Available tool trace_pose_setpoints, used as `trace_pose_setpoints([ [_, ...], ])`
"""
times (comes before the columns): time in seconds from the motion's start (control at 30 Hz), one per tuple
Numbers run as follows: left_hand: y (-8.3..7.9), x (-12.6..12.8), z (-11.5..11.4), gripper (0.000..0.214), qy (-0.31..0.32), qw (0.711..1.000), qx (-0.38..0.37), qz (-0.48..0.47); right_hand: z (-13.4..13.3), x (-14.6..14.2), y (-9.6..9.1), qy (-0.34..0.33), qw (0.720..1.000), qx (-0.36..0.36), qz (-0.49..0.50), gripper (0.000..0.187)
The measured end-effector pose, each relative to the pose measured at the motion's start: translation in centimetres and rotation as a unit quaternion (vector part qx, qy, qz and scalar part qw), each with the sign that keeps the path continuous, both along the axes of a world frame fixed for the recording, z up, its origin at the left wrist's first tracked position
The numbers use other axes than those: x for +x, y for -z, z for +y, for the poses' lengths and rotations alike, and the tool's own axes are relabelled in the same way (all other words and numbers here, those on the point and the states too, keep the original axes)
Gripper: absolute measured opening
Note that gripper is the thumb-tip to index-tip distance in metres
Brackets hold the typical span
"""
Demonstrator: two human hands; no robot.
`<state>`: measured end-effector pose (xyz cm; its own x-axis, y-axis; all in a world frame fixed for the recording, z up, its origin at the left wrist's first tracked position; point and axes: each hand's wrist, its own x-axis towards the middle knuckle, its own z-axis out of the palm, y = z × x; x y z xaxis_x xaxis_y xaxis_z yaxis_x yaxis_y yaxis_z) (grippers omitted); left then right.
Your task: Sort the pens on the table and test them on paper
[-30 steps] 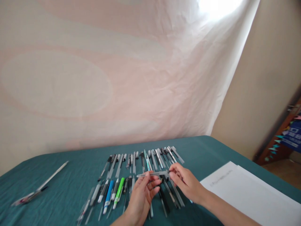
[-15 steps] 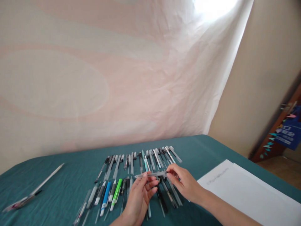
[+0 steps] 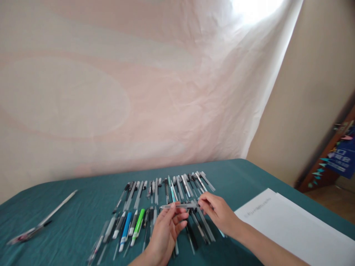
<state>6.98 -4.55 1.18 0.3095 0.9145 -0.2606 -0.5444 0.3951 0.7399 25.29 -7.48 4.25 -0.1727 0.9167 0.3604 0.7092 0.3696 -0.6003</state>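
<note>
A translucent pen lies level between both hands, above the rows of pens. My left hand is closed round its left part, thumb on top and fingers curled beneath. My right hand pinches the pen's right end, where a small dark bit shows at the fingertips; whether that is a plug or a refill I cannot tell. Below and around the hands lie several pen parts. A light-blue pen rests just beyond my left hand, and a green marker and a blue marker lie to its left.
A back row of clear and black pens stretches across the green tablecloth. At far left lies a long white stick-like item beside a dark-tipped piece. White paper sheets lie at right. A pale curtain hangs behind the table.
The view has shifted very slightly. Both hands keep their hold on the pen, with my right hand a touch further right.
</note>
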Motion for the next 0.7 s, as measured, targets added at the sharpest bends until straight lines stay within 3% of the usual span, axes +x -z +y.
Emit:
trace_pose_setpoints([
  [0.2,0.11,-0.10,-0.06,0.018,-0.005,1.000,-0.003,-0.003,-0.11,0.09,-0.29,-0.027,0.999,0.003,-0.022,0.018],
  [0.43,-0.30,0.02,-0.24,0.018,0.000,1.000,-0.001,-0.003,0.25,0.16,0.52,-0.014,0.999,-0.032,0.007,0.035],
  [0.7,-0.59,-0.19,-0.13,0.016,-0.008,1.000,-0.006,-0.002,-0.01,0.49,-0.40,-0.029,1.000,-0.001,-0.010,0.014],
])
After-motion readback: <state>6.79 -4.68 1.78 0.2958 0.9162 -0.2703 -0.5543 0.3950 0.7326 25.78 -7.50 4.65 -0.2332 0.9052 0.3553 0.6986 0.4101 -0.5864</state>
